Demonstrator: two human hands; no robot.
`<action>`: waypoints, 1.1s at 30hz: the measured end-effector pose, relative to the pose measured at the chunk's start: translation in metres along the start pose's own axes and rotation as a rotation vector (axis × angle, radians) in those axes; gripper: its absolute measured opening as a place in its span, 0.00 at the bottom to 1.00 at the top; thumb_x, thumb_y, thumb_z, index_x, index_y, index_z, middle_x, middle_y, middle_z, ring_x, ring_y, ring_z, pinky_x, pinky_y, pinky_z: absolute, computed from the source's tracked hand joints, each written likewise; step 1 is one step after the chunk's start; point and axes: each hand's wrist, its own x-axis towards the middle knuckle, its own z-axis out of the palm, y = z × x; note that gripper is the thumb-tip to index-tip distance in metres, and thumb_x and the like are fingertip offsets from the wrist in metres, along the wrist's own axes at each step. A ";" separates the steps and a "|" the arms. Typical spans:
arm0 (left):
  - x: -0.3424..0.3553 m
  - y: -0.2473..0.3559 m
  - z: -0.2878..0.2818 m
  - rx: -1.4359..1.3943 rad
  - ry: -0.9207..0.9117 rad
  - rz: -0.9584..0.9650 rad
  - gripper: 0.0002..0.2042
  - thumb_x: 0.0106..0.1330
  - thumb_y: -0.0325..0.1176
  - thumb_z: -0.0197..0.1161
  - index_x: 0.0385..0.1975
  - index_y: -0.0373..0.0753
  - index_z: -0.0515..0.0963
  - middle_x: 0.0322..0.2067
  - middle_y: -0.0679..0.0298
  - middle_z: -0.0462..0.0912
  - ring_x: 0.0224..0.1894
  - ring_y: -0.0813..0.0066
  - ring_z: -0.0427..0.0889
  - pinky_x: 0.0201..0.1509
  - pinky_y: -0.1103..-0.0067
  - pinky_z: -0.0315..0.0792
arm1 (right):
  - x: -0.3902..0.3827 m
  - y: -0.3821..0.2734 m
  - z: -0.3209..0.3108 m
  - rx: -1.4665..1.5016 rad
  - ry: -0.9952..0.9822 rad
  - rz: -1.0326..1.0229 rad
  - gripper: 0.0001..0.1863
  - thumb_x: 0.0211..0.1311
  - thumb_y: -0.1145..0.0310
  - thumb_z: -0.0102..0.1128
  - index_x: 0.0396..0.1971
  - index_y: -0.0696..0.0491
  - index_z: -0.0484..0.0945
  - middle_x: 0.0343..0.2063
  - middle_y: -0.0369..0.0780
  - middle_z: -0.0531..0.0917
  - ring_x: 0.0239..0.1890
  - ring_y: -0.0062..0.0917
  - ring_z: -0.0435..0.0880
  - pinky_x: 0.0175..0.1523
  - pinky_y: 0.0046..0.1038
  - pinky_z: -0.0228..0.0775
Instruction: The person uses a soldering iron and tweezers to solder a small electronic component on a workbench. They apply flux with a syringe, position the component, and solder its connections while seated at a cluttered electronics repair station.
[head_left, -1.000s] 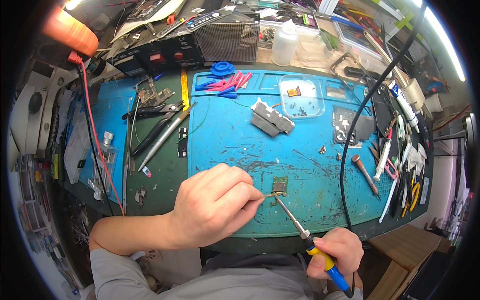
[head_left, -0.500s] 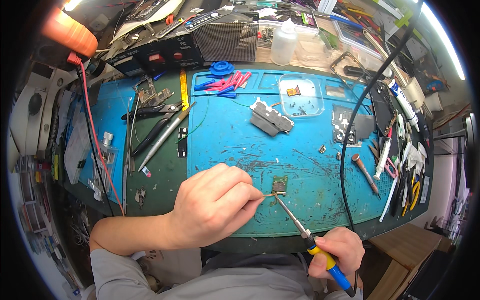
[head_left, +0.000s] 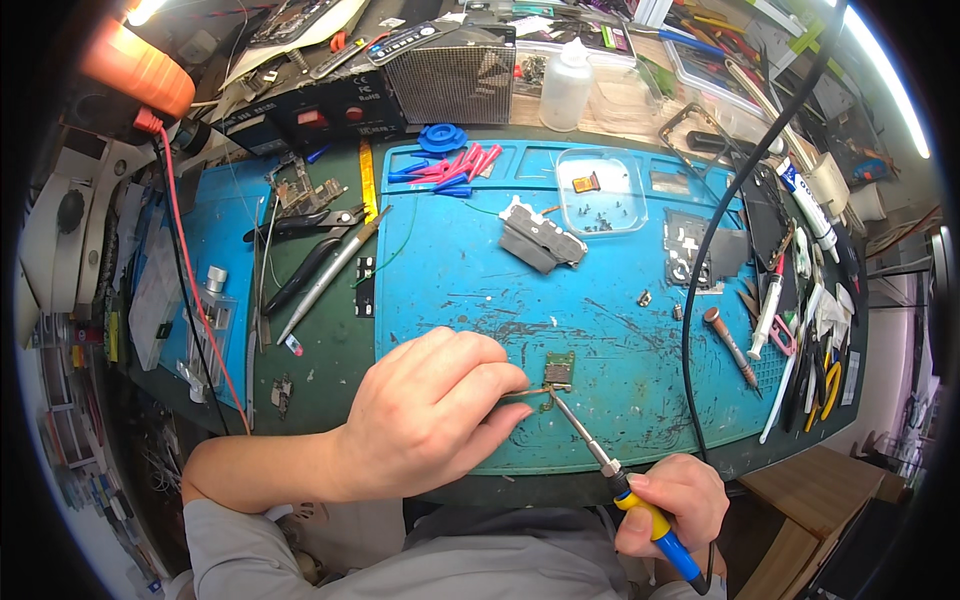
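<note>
A small green circuit board (head_left: 559, 370) lies on the blue work mat (head_left: 450, 260). My right hand (head_left: 675, 505) grips a soldering iron (head_left: 650, 515) with a yellow and blue handle, its tip at the board's lower edge. From the left, my left hand (head_left: 435, 410) reaches in with a thin copper-coloured strip (head_left: 530, 392) that looks like desoldering braid. The strip's far end meets the iron tip. My left thumb and index finger are slightly parted around the strip, which runs back into the curled hand; the other fingertips are hidden.
Behind the board lie a grey metal-and-black part (head_left: 540, 238) and a clear tray (head_left: 640, 205) with small screws. A black cable (head_left: 688, 330) hangs down on the right, near a brown-handled tool (head_left: 730, 345). Pliers (head_left: 305, 270) and a silver tool (head_left: 330, 275) lie left.
My left thumb and index finger have parted a little, showing more of the strip between them. The soldering iron and circuit board stay almost in place.
</note>
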 end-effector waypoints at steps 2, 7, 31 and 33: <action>0.000 0.000 0.000 -0.008 0.001 -0.007 0.17 0.48 0.24 0.82 0.38 0.38 0.83 0.36 0.60 0.82 0.32 0.65 0.81 0.31 0.73 0.75 | -0.001 0.002 0.003 -0.007 0.024 -0.019 0.11 0.61 0.64 0.69 0.37 0.56 0.83 0.20 0.37 0.80 0.17 0.24 0.78 0.23 0.26 0.71; 0.001 0.000 0.002 -0.023 0.026 -0.026 0.16 0.49 0.23 0.81 0.36 0.38 0.82 0.35 0.61 0.82 0.32 0.64 0.81 0.32 0.72 0.74 | 0.000 0.000 0.002 -0.013 0.014 -0.007 0.11 0.61 0.65 0.69 0.37 0.56 0.83 0.19 0.37 0.80 0.16 0.24 0.77 0.22 0.25 0.70; 0.000 -0.004 -0.001 -0.089 0.019 0.009 0.12 0.52 0.20 0.79 0.33 0.38 0.83 0.31 0.63 0.82 0.32 0.66 0.80 0.33 0.73 0.72 | -0.008 0.003 -0.005 0.053 0.020 0.040 0.14 0.63 0.66 0.72 0.44 0.55 0.84 0.25 0.36 0.84 0.20 0.26 0.83 0.27 0.26 0.76; -0.001 -0.005 -0.002 -0.082 0.016 0.007 0.12 0.52 0.20 0.79 0.33 0.38 0.83 0.31 0.63 0.81 0.32 0.66 0.80 0.33 0.73 0.73 | -0.006 0.003 -0.005 0.051 0.007 0.038 0.13 0.62 0.66 0.72 0.44 0.55 0.84 0.25 0.37 0.84 0.20 0.26 0.82 0.27 0.26 0.76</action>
